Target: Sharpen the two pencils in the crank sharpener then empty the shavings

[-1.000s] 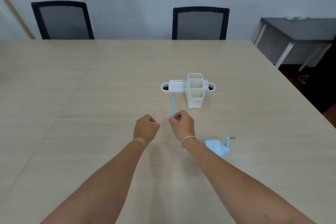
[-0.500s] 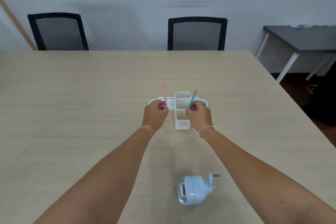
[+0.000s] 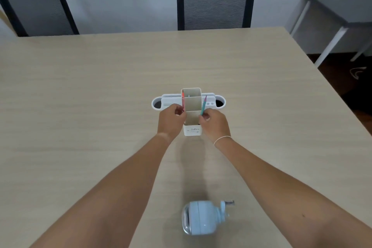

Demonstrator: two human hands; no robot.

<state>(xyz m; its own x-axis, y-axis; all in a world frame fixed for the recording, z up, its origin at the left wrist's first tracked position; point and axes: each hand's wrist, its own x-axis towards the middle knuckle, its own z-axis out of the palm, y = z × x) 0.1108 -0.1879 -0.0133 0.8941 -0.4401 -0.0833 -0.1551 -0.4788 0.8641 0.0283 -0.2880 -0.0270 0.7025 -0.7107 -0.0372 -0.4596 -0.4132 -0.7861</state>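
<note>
My left hand (image 3: 171,120) pinches a red pencil (image 3: 183,100), held nearly upright at the left side of the white desk organizer (image 3: 192,133). A teal pencil (image 3: 203,104) leans slightly right in my right hand (image 3: 214,125), at the organizer's right side. Both pencils stand over the organizer's tall middle compartments with their tips up. The light blue crank sharpener (image 3: 203,218) lies on the table near me, between my forearms, its crank handle pointing right.
The organizer's low tray (image 3: 220,102) has round wells at both ends. Two black mesh chairs (image 3: 215,6) stand at the table's far edge. A grey side table (image 3: 338,10) stands off to the right, beyond the wooden table's right edge (image 3: 322,78).
Both hands carried the pencils from the table in front of the organizer up to its two sides and turned them upright. The view tilted down, so the sharpener now shows near the bottom.
</note>
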